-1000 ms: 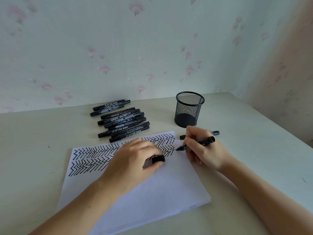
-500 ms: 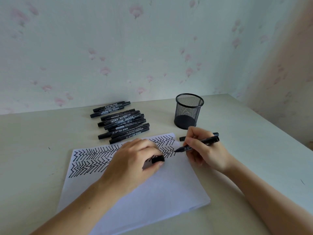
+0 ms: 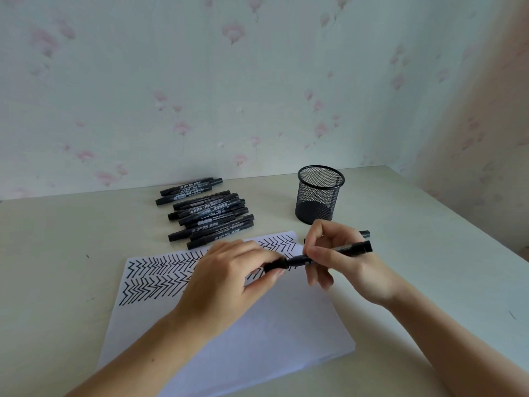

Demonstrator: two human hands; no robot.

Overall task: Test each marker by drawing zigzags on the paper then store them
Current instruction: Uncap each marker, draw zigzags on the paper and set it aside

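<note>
My right hand point(image 3: 343, 259) grips a black marker point(image 3: 352, 249) just above the white paper point(image 3: 257, 333). My left hand point(image 3: 229, 276) pinches the marker's black cap point(image 3: 276, 265) against its tip end, so the tip is hidden. Rows of black zigzags cover the paper's far part. A pile of several black markers point(image 3: 206, 213) lies behind the paper. The black mesh pen cup point(image 3: 320, 194) stands at the back right. One more marker point(image 3: 364, 233) lies on the table behind my right hand, mostly hidden.
The pale table point(image 3: 57, 267) meets a flowered wall at the back and on the right. Its right edge runs diagonally past my right forearm.
The marker tip has left the paper. My left hand rose with the cap and met the marker's tip; my right hand turned the marker towards it.
</note>
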